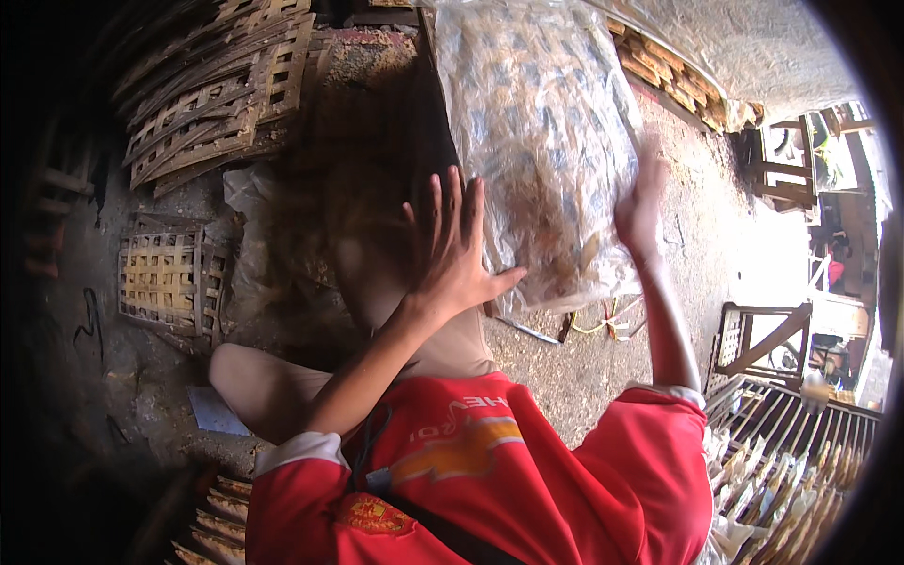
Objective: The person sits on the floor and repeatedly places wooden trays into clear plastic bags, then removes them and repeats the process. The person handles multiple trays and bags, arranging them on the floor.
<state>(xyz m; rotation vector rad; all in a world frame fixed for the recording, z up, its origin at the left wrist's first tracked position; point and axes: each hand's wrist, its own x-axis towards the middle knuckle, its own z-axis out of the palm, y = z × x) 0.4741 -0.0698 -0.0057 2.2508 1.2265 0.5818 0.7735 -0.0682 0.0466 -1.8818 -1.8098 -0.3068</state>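
A clear plastic sheet [556, 122] covers a lattice panel or rack in front of me, wrinkled and shiny. Under its near part, brownish material shows through, too unclear to name. My left hand [457, 254] is at the cover's near left edge, fingers spread and thumb reaching over the plastic. Along the right edge is my right hand [642, 202], its fingers stretched away from me and slightly blurred. Neither hand visibly holds anything; whether the right palm presses on the plastic, I cannot tell.
Woven slatted panels [207, 122] are stacked at the far left, with a smaller lattice crate [160, 273] nearer. Colored strips [607, 320] lie on the littered floor [574, 367]. At right are a wooden frame [767, 339] and a slatted rack [791, 424] holding pale pieces.
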